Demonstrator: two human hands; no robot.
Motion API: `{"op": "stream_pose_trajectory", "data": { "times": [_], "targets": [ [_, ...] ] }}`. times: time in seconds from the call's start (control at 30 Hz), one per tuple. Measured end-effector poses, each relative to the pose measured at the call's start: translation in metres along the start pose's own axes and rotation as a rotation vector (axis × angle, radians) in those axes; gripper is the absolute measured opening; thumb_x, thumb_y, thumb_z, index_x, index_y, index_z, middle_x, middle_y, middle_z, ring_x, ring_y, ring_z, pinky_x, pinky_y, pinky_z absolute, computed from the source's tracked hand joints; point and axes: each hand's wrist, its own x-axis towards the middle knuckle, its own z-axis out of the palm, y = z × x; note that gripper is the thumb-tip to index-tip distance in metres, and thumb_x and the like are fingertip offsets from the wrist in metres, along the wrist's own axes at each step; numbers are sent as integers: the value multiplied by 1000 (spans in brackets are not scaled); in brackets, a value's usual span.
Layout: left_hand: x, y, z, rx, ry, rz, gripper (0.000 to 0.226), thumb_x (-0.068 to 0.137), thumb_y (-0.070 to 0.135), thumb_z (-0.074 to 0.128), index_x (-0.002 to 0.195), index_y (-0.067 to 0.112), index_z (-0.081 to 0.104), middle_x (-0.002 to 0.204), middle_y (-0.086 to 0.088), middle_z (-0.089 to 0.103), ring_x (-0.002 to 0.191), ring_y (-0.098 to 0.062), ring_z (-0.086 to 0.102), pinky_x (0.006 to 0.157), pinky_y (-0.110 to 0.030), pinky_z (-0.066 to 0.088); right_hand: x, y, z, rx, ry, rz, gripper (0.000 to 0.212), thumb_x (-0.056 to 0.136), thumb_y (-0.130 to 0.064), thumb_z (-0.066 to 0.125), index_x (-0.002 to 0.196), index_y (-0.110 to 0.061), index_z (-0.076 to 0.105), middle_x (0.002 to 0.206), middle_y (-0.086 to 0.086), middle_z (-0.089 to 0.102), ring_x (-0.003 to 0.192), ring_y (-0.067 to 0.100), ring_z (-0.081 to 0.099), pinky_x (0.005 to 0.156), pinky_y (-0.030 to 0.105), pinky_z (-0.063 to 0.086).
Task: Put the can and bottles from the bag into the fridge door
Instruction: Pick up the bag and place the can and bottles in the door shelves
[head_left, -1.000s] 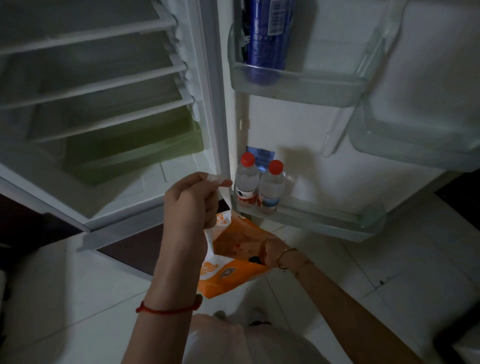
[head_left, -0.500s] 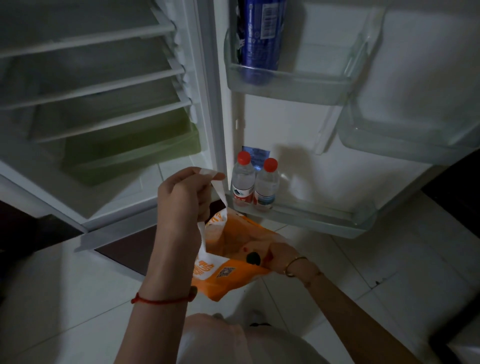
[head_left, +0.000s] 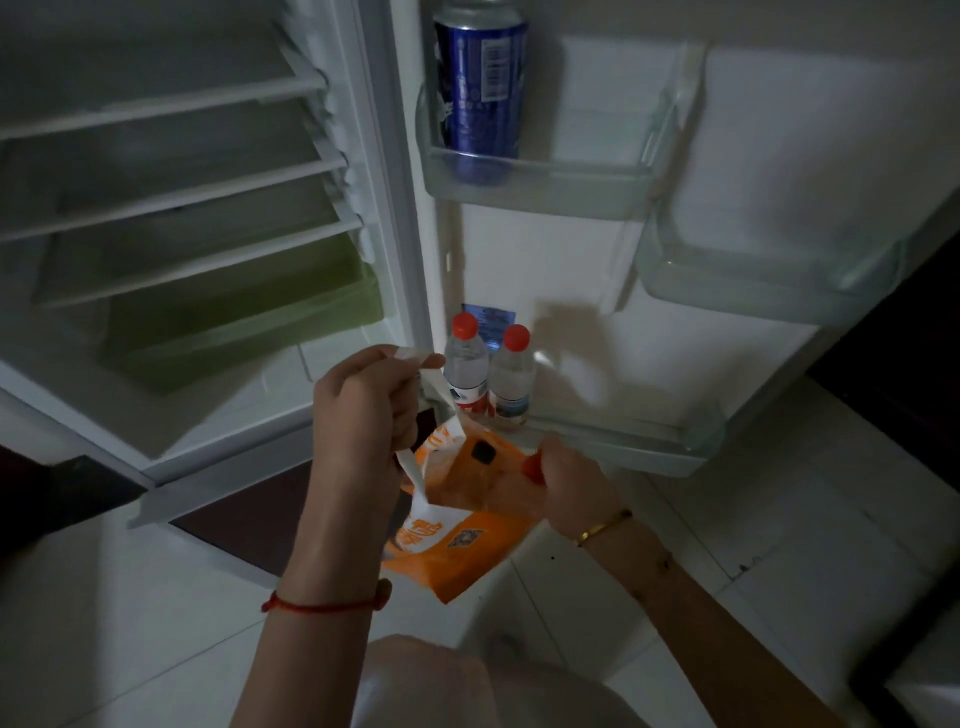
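Currently the left hand (head_left: 363, 410) pinches the bag (head_left: 467, 519) handle; the right hand (head_left: 569, 480) fingers close on a red-capped bottle (head_left: 532, 467) at its mouth; probably light, smooth, slippery; grip the neck; door shelf (head_left: 649, 447) near.

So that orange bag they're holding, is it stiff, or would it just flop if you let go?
Probably floppy: the orange bag hangs creased and sagging from the white handle pinched in the left hand. It looks like thin plastic, so likely light and a bit slippery. The right hand grips something red-topped at its mouth, so the bag may swing or collapse as that comes out.
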Motion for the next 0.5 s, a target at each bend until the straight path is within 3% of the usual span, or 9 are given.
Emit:
{"op": "stream_pose_trajectory", "data": {
  "times": [0.07,0.13,0.2,0.3,0.4,0.5],
  "targets": [
    [1,-5,6,5,-6,-11,20,91,0,46,91,-7,65,41,9,27,34,-4,20,33,-16,18,-2,2,-10,12,55,21,33,96,-27,53,119,-4,46,103,13,63,95,26,63,77,28,49],
    [4,-8,9,15,5,-8,20,90,-1,46,88,-4,66,41,9,27,34,-4,20,34,-16,18,-7,2,-24,54,161,31,44,94,-37,55,121,-4,45,92,10,61,81,21,58,66,20,46],
    [7,-9,12,16,21,-1,20,90,-1,47,86,-3,67,43,7,27,36,-6,21,35,-16,19,-11,3,-39,81,290,41,38,91,-39,58,109,-8,46,80,4,54,70,21,53,51,12,29],
    [10,-11,16,32,44,10,21,90,0,47,84,-1,68,45,6,27,37,-7,21,35,-17,19,-15,8,-64,98,431,59,31,91,-34,59,104,-9,47,77,2,49,64,17,43,48,11,19],
    [15,-14,16,35,64,8,24,90,-2,46,81,-1,67,41,8,27,35,-5,21,35,-15,19,-19,13,-82,112,550,44,32,91,-33,59,106,-7,49,78,3,51,68,18,43,55,23,27],
    [19,-16,10,55,76,5,23,90,0,46,82,0,68,42,8,29,36,-5,22,35,-16,19,-17,20,-93,144,666,29,37,89,-38,59,106,-6,51,80,8,60,71,25,54,66,26,35]
  ]
}}
